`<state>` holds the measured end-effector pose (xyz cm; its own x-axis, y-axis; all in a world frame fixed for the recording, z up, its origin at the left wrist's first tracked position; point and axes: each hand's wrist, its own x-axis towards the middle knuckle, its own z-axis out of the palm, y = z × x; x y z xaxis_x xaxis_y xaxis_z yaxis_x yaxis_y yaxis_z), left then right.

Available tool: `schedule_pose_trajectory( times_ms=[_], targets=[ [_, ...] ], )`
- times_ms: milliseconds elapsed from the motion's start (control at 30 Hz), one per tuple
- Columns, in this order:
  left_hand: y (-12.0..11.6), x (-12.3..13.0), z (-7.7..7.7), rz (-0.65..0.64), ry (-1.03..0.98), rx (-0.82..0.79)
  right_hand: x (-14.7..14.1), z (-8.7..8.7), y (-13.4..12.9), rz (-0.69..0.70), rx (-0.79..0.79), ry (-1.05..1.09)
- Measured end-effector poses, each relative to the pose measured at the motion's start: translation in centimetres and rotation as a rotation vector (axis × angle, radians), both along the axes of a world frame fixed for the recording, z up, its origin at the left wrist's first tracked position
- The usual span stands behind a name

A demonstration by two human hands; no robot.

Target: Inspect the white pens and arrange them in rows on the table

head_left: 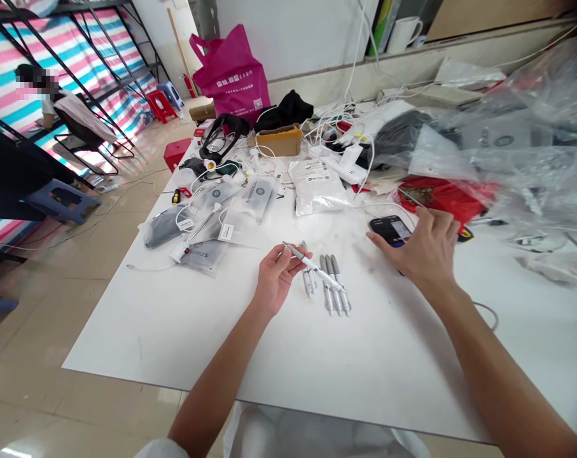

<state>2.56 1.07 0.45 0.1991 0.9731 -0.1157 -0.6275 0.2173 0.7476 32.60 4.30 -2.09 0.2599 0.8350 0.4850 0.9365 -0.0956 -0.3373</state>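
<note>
White table [345, 362], packets [254, 197] and cables [326, 130] behind. Left hand [275, 278] pinches a pen [318, 270] near its grey end, probably keeping the rest visible, near pens [328, 286] laid parallel, perhaps for order. Right hand [429, 253] arches, fingers spread, by a phone [387, 229]; touch unclear.

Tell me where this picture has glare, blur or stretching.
In the head view, light glares through the striped curtain; also in the head view, the clear plastic bags look smeared, and the right forearm seems stretched toward the corner.
</note>
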Motion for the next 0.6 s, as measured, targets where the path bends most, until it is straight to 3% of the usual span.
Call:
schedule_pose_trajectory(
  times_ms=[133, 300, 467, 600],
  targets=[
    [-0.1, 0.2, -0.1, -0.004, 0.025, 0.002, -3.2, 1.7, -1.9, 0.234, 0.066, 0.197],
    [-0.4, 0.8, -0.5, -0.024, 0.077, 0.071, -6.9, 2.9, -4.6, 0.721, -0.437, 0.807],
    [-1.1, 1.5, -0.4, -0.075, 0.108, 0.105, -8.7, 2.2, -6.4, 0.808, -0.670, 0.961],
    [-1.3, 1.5, -0.7, -0.136, 0.084, 0.102, -8.8, 1.2, -6.9, 0.870, -0.763, 1.269]
  ],
)
